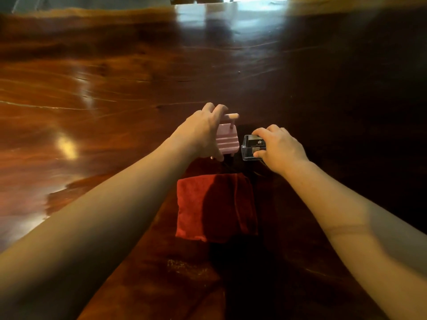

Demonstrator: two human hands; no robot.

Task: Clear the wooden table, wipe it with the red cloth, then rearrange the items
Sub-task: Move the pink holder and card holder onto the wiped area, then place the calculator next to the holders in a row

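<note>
A folded red cloth (216,207) lies flat on the dark wooden table (115,84), between my forearms. Just beyond it stands a small pink ridged object with a peg-like handle (227,138); my left hand (203,132) is closed around its left side, thumb below and fingers over the top. To its right sits a clear plastic box holding dark cards (250,148). My right hand (280,147) grips that box from the right, fingers on top and thumb at its near edge. Whether either object is lifted off the table I cannot tell.
The glossy tabletop stretches far to the left and back, with bright light reflections (67,144). The far edge of the table (208,6) runs along the top. A faint dusty smudge (184,266) marks the wood near me.
</note>
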